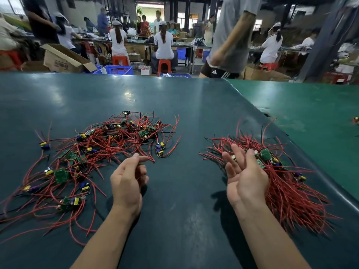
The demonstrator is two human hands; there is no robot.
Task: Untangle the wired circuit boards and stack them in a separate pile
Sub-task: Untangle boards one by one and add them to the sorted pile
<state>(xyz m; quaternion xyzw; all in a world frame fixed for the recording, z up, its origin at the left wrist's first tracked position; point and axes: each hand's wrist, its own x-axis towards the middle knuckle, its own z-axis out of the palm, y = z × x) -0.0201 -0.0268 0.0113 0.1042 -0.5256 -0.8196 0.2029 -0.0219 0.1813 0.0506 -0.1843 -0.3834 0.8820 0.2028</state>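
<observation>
A tangled heap of small green circuit boards with red and black wires (108, 140) spreads over the left half of the dark green table (184, 191). A tidier pile of boards with their wires lying side by side (287, 183) sits on the right. My left hand (128, 181) hovers at the tangle's near edge, fingers loosely curled, with a red wire end just beyond its fingertips; I cannot tell if it holds the wire. My right hand (244, 175) rests palm-up against the right pile, fingers straight and spread, holding nothing.
The dark mat's right edge (291, 142) meets a brighter green surface (310, 113) with a stray board (355, 119) at the far right. Beyond the table's far edge a person walks past (229, 41). Seated workers, cardboard boxes, blue crates and red stools fill the background.
</observation>
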